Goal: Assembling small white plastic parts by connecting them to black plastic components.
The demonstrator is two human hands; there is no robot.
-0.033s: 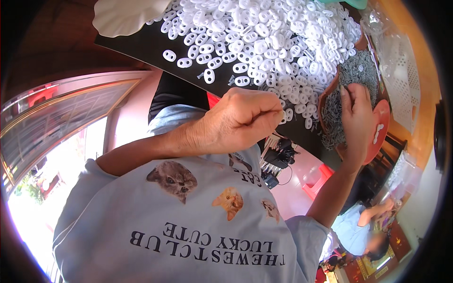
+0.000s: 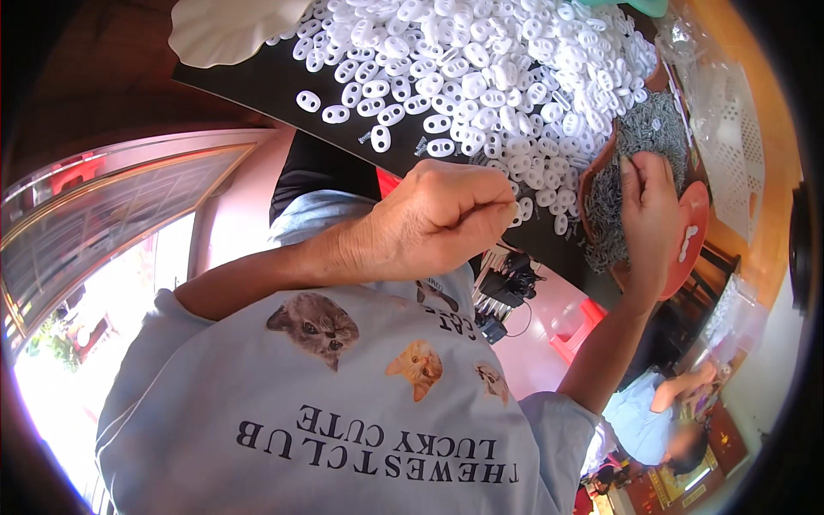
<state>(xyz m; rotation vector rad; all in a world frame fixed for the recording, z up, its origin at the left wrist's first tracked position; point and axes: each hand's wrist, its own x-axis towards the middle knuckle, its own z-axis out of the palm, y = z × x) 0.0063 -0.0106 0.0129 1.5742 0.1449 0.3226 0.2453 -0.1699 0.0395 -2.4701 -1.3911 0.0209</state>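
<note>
My left hand (image 2: 451, 215) is closed in a fist at the near edge of the dark table, in front of the white pieces. What it holds, if anything, is hidden by the fingers. Many small white oval plastic pieces with two holes (image 2: 481, 86) lie heaped across the table. On the right, my right hand (image 2: 650, 193) reaches into a brown tray (image 2: 592, 184) full of small grey screws (image 2: 648, 124). Thumb and fingers are pinched together among the screws; whatever is between them is too small to make out.
A pink-red dish (image 2: 693, 219) with a few white bits sits beside my right wrist. A cream scalloped dish (image 2: 227, 34) stands at the far left, a green container (image 2: 639, 5) at the far right. Clear plastic bags (image 2: 708, 77) lie beyond the tray. Another person (image 2: 648, 421) works at lower right.
</note>
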